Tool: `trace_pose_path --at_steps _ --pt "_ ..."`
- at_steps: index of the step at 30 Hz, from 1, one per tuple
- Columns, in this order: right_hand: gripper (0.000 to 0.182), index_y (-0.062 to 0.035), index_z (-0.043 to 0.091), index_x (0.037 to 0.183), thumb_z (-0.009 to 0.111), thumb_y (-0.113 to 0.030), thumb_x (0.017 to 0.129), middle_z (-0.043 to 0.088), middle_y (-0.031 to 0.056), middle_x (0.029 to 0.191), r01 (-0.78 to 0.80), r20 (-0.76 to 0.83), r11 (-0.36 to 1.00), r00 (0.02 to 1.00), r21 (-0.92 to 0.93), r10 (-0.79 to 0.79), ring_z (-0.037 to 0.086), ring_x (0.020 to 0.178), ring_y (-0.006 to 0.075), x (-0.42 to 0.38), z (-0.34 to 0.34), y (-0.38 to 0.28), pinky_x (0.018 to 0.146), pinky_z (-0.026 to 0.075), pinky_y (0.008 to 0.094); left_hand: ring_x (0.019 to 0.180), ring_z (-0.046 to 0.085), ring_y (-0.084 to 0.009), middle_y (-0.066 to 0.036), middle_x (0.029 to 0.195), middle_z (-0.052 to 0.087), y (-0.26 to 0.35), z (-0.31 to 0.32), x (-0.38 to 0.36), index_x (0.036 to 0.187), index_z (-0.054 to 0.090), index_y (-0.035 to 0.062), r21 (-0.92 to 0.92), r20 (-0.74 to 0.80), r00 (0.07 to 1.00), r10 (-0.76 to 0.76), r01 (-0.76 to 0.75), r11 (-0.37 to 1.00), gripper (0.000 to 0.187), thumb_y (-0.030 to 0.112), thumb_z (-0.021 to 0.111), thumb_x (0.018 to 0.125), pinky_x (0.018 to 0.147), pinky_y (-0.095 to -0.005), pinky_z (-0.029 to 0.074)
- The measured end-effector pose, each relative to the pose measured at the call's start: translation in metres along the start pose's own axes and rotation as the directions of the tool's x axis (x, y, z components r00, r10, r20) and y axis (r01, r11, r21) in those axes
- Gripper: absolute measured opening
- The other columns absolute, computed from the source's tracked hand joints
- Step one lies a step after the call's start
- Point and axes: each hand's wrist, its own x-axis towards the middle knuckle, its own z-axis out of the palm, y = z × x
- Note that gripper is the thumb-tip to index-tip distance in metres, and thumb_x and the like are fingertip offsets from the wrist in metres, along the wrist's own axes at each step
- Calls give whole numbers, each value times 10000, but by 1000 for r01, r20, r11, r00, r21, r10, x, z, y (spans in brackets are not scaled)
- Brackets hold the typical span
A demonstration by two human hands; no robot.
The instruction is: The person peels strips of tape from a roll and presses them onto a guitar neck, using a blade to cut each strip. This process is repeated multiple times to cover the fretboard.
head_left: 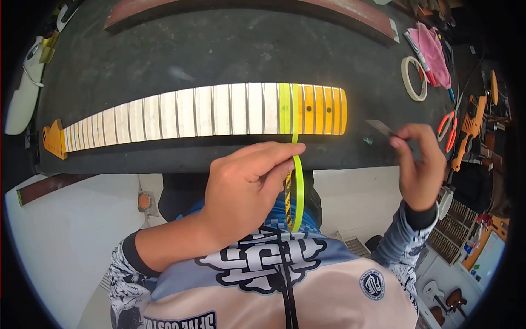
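Note:
A guitar neck [213, 112] lies across the dark work surface, its headstock [53, 140] at the left. Pale masking tape covers the wood between most of its frets. Yellow-green tape [284, 108] covers a stretch further right, and the amber wood [323, 109] with dark dots shows at the right end. My left hand [246, 175] is closed on a roll of yellow-green tape [299, 197], just below the neck's near edge. From the roll, a strip runs up across the neck. My right hand [419, 164] pinches a thin metal blade [379, 128], apart from the neck.
A long dark red beam [246, 12] lies along the far side. At the right are a masking tape roll [404, 79], a pink cloth [428, 49], a pen and red-handled scissors [451, 137]. A white object [24, 98] sits at the left edge. Guitars hang at lower right.

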Motion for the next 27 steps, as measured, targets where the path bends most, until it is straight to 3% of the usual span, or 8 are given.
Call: trace_pose_path --at_steps 1,3,6,8,19,27 --pt "183 13 670 961 753 71 808 681 118 887 1 -94 999 996 42 3 649 818 292 -4 -1 -5 797 515 372 857 738 -151 -136 1004 765 1 0 0 1166 747 -5 21 1 1000 12 -12 1000 263 -70 676 922 747 -252 594" --pt "237 -14 720 1005 747 17 772 681 89 894 256 -128 962 955 -89 -266 646 805 276 0 2 -24 793 530 410 869 744 -161 -145 1015 769 2 0 0 1152 750 -4 34 -1 1000 -2 2 999 260 -80 671 917 750 -256 594" --pt "327 -47 755 1044 714 -89 722 666 67 893 478 46 872 879 -104 -475 639 792 243 9 10 -45 766 538 430 868 745 -163 -143 1017 769 1 1 0 1133 752 -4 9 -11 1000 -1 1 1000 245 -80 670 915 752 -260 594" --pt "365 -56 763 1048 684 -136 701 657 59 892 531 68 839 847 -116 -527 633 781 230 15 20 -44 754 537 419 865 745 -168 -143 1016 767 1 1 0 1117 753 -4 6 -23 1000 -4 5 1000 236 -83 670 911 750 -263 593" --pt "458 -44 759 1068 654 -155 636 650 57 909 572 132 807 820 -144 -558 619 758 208 18 31 -52 714 505 375 864 749 -186 -149 1028 761 0 -1 0 1093 757 -5 24 -22 1000 18 -18 1000 240 -102 670 890 745 -265 587" --pt "422 -48 751 1077 682 -138 671 638 48 931 575 113 799 818 -175 -564 621 767 193 16 42 -58 714 495 370 864 749 -179 -153 1026 761 1 -4 0 1098 757 -9 13 -11 1000 -4 4 1000 253 -118 657 892 742 -256 586"
